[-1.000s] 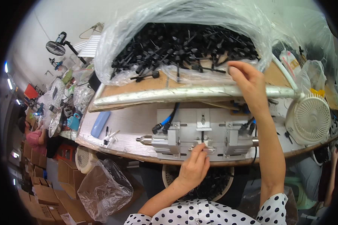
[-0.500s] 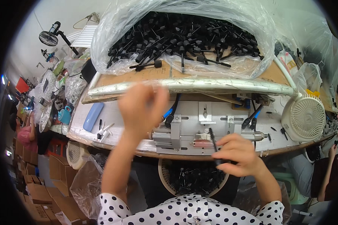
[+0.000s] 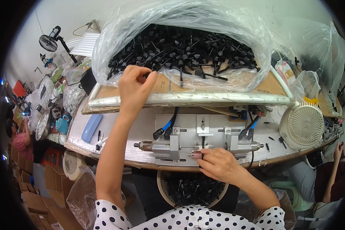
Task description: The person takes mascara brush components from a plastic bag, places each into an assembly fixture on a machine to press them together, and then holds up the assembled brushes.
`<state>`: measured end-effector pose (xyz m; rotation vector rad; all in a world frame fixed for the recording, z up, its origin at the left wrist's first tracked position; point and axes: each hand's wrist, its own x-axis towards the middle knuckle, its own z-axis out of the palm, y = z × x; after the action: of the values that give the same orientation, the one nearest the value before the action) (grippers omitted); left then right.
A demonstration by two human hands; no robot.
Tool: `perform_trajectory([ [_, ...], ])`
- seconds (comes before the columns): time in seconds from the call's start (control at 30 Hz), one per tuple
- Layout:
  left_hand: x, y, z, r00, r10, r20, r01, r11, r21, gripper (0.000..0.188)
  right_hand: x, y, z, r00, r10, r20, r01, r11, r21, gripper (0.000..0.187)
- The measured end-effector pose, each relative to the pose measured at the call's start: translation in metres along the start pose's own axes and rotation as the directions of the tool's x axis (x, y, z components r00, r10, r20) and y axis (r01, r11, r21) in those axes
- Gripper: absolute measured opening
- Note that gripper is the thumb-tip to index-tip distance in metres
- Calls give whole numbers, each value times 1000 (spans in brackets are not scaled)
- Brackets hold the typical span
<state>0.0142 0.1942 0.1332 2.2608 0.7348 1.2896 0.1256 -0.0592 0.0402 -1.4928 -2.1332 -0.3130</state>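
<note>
Black mascara-type brush wand [image 3: 203, 142] at the middle of a metal bench fixture [image 3: 166, 149], its bristled end pointing away from the wearer and its near end covered by the right hand [image 3: 218, 163]. The thumb and fingers of that hand are closed together on the wand, just beside a small pink cylinder [image 3: 196, 155]. The piece is probably light, with a stiff cap that should be smooth and somewhat slippery, and a thin stem and soft bristles that could bend or crush; the thick cap is judged the best place to take hold. The left hand [image 3: 137, 86] is raised at the near edge of a pile of similar black wands [image 3: 195, 53], thumb and forefinger curled toward each other; whether they pinch a piece cannot be told. The pile lies in a clear plastic bag [image 3: 103, 50] on a raised cardboard-covered shelf [image 3: 109, 92]. Below it, the pale tabletop [image 3: 136, 130] bears the fixture, a blue case [image 3: 91, 127] and a white fan [image 3: 303, 126]. A perforated basket [image 3: 161, 191] of black parts sits under the table edge. Outward, cardboard boxes [image 3: 59, 184] stand at left and a co-worker in dark clothing [image 3: 333, 176] at right.
</note>
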Motion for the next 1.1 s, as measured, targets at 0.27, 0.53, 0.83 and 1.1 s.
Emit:
perform_trajectory([
  [0.27,-138,46,-9,955,260,143,-230,953,-195,34,74,87,-67,893,242,-380,-228,970,81,6],
  [0.53,-213,56,46,951,172,256,-118,970,-214,31,147,130,-30,809,588,-17,-587,805,-79,37],
  [0.83,-214,64,65,912,182,368,-161,983,-89,34,129,107,-53,805,589,-69,-586,808,53,39],
  [1.1,-163,68,28,909,238,341,-182,965,-188,42,55,51,-86,844,379,-379,-216,888,406,24],
])
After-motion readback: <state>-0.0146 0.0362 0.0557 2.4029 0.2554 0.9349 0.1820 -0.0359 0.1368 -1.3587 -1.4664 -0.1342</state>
